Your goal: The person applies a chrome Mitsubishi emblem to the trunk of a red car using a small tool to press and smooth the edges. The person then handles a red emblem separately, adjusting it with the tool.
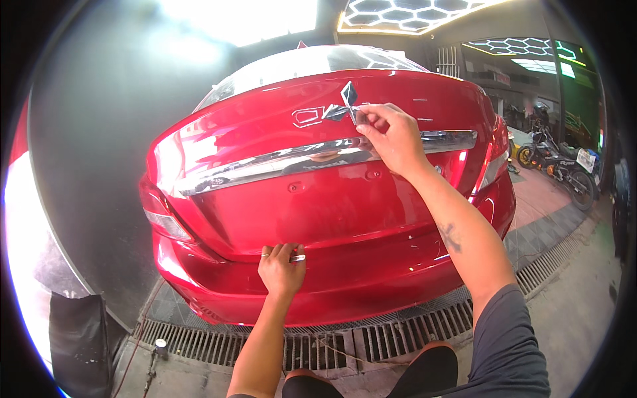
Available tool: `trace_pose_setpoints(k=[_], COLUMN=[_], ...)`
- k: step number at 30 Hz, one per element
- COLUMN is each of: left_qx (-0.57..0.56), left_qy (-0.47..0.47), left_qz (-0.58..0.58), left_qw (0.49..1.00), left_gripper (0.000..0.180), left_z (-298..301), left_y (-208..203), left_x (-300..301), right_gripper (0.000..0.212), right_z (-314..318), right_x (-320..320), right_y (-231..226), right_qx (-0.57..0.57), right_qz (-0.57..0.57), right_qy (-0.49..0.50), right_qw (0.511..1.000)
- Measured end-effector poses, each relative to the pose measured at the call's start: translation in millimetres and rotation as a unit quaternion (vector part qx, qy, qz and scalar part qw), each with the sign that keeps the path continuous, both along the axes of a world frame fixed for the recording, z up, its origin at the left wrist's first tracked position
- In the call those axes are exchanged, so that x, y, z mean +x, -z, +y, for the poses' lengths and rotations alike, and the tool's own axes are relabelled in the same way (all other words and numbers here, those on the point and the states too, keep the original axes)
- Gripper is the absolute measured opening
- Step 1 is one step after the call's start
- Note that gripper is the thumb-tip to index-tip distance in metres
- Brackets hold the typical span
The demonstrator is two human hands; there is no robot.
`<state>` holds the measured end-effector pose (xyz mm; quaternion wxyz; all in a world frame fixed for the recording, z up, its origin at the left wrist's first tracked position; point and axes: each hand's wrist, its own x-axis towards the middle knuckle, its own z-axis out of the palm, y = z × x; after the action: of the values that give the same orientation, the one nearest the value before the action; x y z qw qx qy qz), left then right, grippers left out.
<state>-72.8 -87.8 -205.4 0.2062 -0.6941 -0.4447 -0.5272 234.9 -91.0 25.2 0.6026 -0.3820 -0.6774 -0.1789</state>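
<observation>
A red car's trunk lid (312,219) fills the middle of the view. On its upper part is a chrome emblem (348,94) of three diamond shapes. My right hand (395,136) reaches up to it, with thumb and fingertips pinched at its right-hand diamond, partly covering it. Below, by the seam between trunk lid and bumper (358,285), my left hand (281,268) is closed around a small silvery object (298,258). Only its end pokes out past the fingers, so its kind is hidden.
A chrome trim strip (265,166) crosses the trunk lid. At my feet runs a metal floor grate (398,335). A gauge with a hose (160,345) lies at lower left, near a black cloth (78,345). A motorcycle (561,162) stands at right.
</observation>
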Motion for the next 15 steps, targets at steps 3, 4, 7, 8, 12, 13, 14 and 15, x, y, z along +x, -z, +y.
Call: trace_pose_setpoints(k=[3,4,7,8,12,13,14,15], left_qx=[0.028,0.041,0.088,0.077,0.037,0.032,0.023,0.018], left_qy=[-0.014,-0.019,-0.01,-0.014,-0.013,-0.01,-0.013,-0.018], left_qz=[0.03,0.036,0.041,0.04,0.04,0.041,0.038,0.036], left_qw=[0.999,0.998,0.995,0.996,0.998,0.999,0.999,0.999], left_gripper=[0.011,0.011,0.014,0.016,0.024,0.025,0.025,0.026], left_z=[10.3,12.8,16.5,16.4,15.0,15.8,15.6,14.7], left_y=[11.8,16.3,33.5,37.4,44.7,46.0,47.2,45.2], left_x=[-2.4,-1.5,-2.9,-5.1,-7.8,-7.1,-5.8,-5.3], right_gripper=[0.031,0.031,0.031,0.03,0.03,0.031,0.032,0.031], right_z=[12.8,16.2,23.4,23.9,29.5,32.1,34.4,35.2], right_x=[-9.3,-12.8,-27.1,-31.0,-41.0,-42.1,-42.8,-43.1], right_y=[-18.6,-22.1,-29.2,-30.4,-21.5,-18.2,-14.6,-13.5], right_qx=[0.014,0.015,0.019,0.011,-0.016,-0.018,-0.02,-0.007], right_qz=[-0.024,-0.033,-0.054,-0.061,-0.08,-0.081,-0.082,-0.088], right_qy=[0.041,0.055,0.086,0.083,0.082,0.085,0.088,0.089], right_qw=[0.999,0.998,0.995,0.995,0.993,0.993,0.992,0.992])
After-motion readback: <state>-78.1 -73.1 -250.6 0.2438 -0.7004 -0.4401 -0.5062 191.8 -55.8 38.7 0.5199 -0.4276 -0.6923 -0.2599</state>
